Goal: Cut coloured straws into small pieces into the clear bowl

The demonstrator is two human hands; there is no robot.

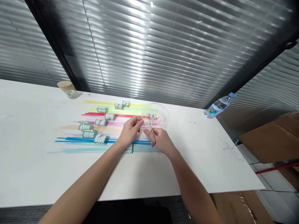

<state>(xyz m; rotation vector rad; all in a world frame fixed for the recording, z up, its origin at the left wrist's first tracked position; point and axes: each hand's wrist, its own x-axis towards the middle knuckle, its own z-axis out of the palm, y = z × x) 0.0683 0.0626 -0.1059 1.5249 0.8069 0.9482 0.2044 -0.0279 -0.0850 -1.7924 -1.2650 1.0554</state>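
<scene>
My right hand [161,140] is closed on a small pair of scissors [153,134], its blades pointing away from me. Beside it, to the left, my left hand [132,129] is closed in a pinch near the scissor tips. Whatever sits in that pinch is too thin to make out. Just beyond both hands is a clear round plastic dish [167,112] with a small patterned label in or behind it. Under and left of my hands, thin colored strands lie in rows, among them blue strands [72,139] and red strands [93,114]. Several green-and-white wrappers [101,138] sit across the rows.
A jar with a tan lid [67,89] stands at the back left of the white table [140,183]. A water bottle [218,106] with a blue cap is near the right edge. Clear thin loops [231,149] lie at the right. Cardboard boxes [268,140] are beyond the table.
</scene>
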